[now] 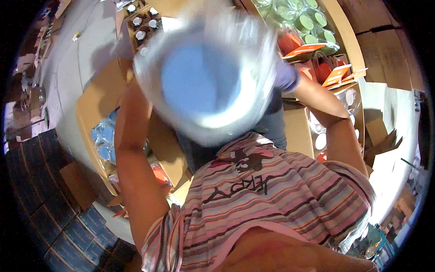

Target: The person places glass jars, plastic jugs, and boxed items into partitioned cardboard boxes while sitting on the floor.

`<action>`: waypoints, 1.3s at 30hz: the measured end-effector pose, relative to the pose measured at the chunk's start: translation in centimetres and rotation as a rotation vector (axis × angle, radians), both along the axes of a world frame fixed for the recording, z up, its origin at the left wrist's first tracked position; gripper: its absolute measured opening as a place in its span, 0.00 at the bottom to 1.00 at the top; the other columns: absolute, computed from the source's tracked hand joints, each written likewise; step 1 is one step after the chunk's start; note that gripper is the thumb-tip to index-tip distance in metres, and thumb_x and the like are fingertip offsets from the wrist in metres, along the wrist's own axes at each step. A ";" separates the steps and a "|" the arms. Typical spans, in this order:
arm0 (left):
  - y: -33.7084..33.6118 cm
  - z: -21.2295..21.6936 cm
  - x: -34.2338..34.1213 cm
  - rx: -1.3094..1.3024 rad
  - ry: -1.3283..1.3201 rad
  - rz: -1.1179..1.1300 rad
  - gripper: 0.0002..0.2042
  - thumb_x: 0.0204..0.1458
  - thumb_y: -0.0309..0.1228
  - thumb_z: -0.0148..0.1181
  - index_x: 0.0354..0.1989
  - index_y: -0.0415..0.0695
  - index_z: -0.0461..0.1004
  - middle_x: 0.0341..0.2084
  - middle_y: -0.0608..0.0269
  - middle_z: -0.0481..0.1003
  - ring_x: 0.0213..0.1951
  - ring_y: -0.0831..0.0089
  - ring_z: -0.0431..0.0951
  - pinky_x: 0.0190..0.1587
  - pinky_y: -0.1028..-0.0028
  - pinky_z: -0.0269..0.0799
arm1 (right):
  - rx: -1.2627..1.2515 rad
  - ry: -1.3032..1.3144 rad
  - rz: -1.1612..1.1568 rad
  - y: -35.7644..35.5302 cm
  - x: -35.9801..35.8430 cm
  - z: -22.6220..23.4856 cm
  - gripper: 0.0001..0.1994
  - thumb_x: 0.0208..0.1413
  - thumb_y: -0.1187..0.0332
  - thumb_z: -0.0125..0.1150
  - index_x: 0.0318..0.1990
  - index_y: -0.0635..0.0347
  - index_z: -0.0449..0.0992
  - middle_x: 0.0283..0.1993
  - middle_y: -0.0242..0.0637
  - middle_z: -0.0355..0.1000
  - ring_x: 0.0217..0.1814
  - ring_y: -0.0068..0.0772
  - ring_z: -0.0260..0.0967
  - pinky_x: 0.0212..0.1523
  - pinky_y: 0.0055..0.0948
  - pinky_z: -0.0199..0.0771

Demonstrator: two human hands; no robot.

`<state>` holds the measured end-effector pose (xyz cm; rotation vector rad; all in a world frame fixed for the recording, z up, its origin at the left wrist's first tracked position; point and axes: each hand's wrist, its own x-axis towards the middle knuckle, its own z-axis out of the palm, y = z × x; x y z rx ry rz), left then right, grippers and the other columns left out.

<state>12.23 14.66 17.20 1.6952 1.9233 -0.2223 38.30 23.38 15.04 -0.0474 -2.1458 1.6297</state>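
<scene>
- So the main thing here is a big round object with a blue disc-shaped face and a shiny clear surround [188,81], seriously motion-blurred. It's up in the air in front of the striped shirt [272,186], between the forearms.
- Left hand: hidden behind the blur, so I can't tell if it's spread or gripping. Its forearm runs right up to the object's edge.
- Right hand [286,79]: purple-blue covering at the wrist, right by the object's other edge. Fingers don't show, so can't tell there either.
- Tan cardboard carton on the right [351,31]: plastic-wrapped green-ended pieces [308,22] at its far end, red pieces with orange-and-white cards nearer.
- Tan cardboard carton on the left [100,88]: clear-wrapped blue pieces [106,136] inside its left edge.
- White-capped dark bottles [140,35] sit top left.
</scene>
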 end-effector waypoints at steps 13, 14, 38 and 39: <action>-1.7 -3.0 3.1 0.427 0.199 -0.303 0.25 0.54 0.41 0.52 0.63 0.59 0.62 0.57 0.57 0.67 0.59 0.57 0.66 0.63 0.60 0.55 | -0.464 0.146 -0.419 11.4 -11.1 9.3 0.20 0.58 0.56 0.59 0.48 0.65 0.74 0.37 0.32 0.76 0.33 0.22 0.71 0.33 0.22 0.73; -2.3 -2.0 3.5 0.440 0.182 -0.238 0.24 0.54 0.42 0.53 0.61 0.58 0.64 0.56 0.57 0.69 0.57 0.58 0.68 0.60 0.61 0.59 | -0.366 0.156 -0.556 10.4 -11.9 9.4 0.20 0.56 0.55 0.61 0.46 0.65 0.75 0.34 0.31 0.75 0.30 0.21 0.69 0.30 0.22 0.71; -3.4 -2.5 5.2 0.481 0.070 0.127 0.20 0.52 0.54 0.51 0.44 0.55 0.76 0.34 0.57 0.78 0.37 0.56 0.78 0.42 0.57 0.70 | 0.592 0.322 -0.649 1.8 -10.4 5.7 0.26 0.51 0.60 0.64 0.55 0.64 0.67 0.51 0.49 0.68 0.56 0.43 0.64 0.57 0.39 0.61; -3.5 -2.6 5.2 0.469 0.074 0.134 0.19 0.52 0.54 0.51 0.44 0.55 0.76 0.34 0.57 0.78 0.38 0.56 0.78 0.42 0.57 0.70 | 0.626 0.428 -0.599 0.7 -11.0 9.5 0.26 0.51 0.60 0.63 0.56 0.64 0.66 0.54 0.49 0.67 0.59 0.45 0.61 0.60 0.41 0.58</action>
